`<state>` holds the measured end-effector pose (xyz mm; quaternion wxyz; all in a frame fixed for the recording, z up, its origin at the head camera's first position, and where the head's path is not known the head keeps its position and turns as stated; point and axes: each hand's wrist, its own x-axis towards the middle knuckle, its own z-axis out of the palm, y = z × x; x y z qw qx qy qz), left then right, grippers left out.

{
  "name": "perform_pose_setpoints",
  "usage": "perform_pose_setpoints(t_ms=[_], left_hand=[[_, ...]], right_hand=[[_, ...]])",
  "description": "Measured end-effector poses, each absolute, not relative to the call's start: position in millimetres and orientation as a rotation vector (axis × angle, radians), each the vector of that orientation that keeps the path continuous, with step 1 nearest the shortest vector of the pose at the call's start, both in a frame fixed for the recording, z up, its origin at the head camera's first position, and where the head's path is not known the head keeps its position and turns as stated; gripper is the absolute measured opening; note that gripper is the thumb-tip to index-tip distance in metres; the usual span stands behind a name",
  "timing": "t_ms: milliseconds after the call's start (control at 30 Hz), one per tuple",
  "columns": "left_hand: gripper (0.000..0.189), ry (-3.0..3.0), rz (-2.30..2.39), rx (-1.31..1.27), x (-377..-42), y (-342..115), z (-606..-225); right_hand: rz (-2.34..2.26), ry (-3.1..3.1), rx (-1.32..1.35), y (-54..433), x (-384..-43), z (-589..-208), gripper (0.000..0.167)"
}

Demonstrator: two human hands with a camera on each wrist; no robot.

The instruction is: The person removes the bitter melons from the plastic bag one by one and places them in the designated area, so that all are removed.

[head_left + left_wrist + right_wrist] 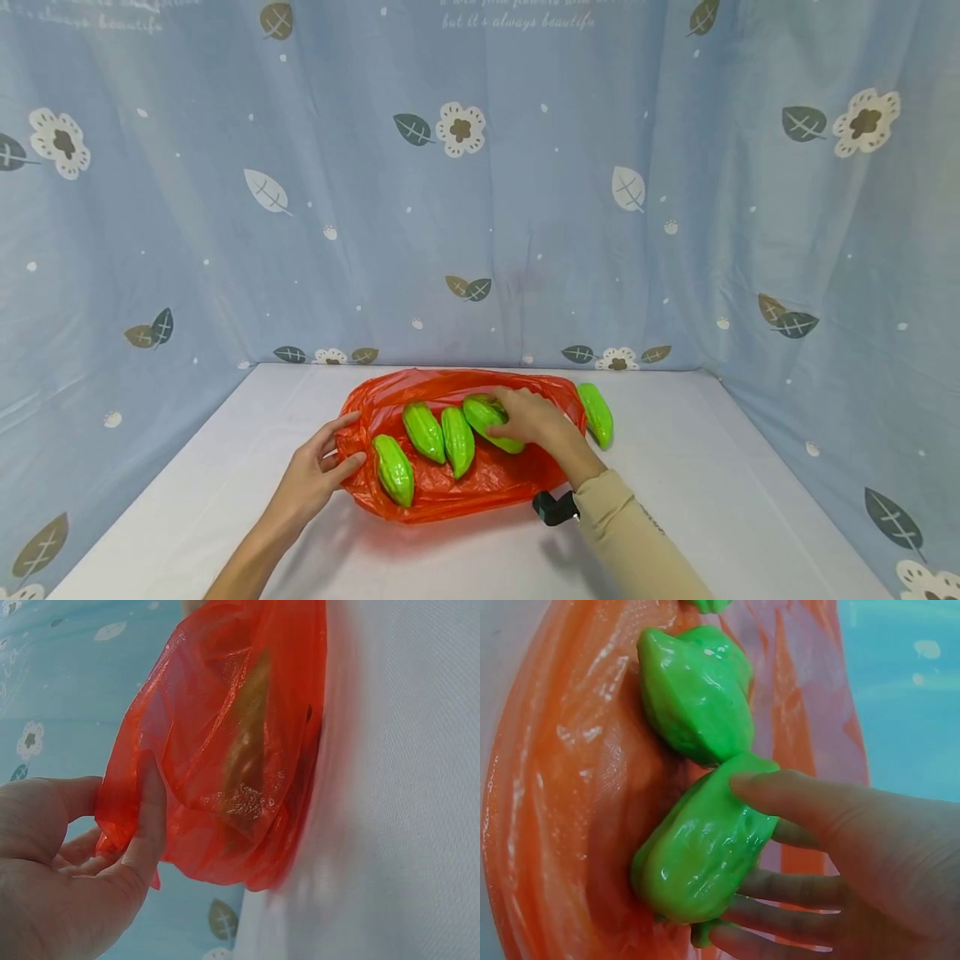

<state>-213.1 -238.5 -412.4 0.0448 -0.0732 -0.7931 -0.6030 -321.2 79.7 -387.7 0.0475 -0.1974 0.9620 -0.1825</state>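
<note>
A red plastic bag point(495, 487) lies spread open on the white table, with several glossy green ridged gourds inside. My left hand point(318, 467) pinches the bag's left side, its thumb point(150, 814) overlapping the thin film in the left wrist view. Through the film a gourd point(247, 742) shows dimly. My right hand point(528, 417) reaches into the bag's right part and grips the rightmost gourd inside point(697, 851), thumb on top and fingers along its side. Left of that gourd lie a second point(457, 442), a third point(424, 433) and a leftmost one point(393, 471).
One more green gourd point(597, 415) lies on the table just outside the bag's right edge. A black device point(555, 508) sits by the right wrist. Blue curtain point(525, 208) with leaf and flower prints surrounds the white table point(697, 467) at the back and sides.
</note>
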Motion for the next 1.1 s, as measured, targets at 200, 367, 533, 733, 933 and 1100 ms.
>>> perform_pose_setpoints(t_ms=[200, 367, 533, 733, 933, 1100], left_hand=[[0.062, -2.421, -1.862, -0.211, -213.0, -238.5, -412.8], [0.062, -2.419, -1.868, -0.206, -213.5, -238.4, -413.2], [0.062, -2.419, -1.866, -0.207, -213.7, -238.3, -413.3], [0.062, -2.421, -1.865, -0.214, -213.3, -238.0, -412.7], [0.062, -2.423, -1.86, -0.219, -212.7, -238.1, -412.2], [0.062, -2.42, -1.861, -0.211, -212.2, -238.2, -412.0]], right_hand=[[-0.571, 2.933, -0.616, 78.8, -319.4, -388.3, 0.065], [-0.561, 2.939, -0.629, 78.4, -319.4, -390.5, 0.066], [-0.542, 2.947, -0.647, 78.7, -319.6, -391.3, 0.065], [-0.518, 2.955, -0.66, 78.9, -319.9, -392.1, 0.063], [-0.495, 2.967, -0.684, 80.1, -320.6, -394.3, 0.062], [-0.513, 2.957, -0.691, 81.1, -319.3, -393.4, 0.062]])
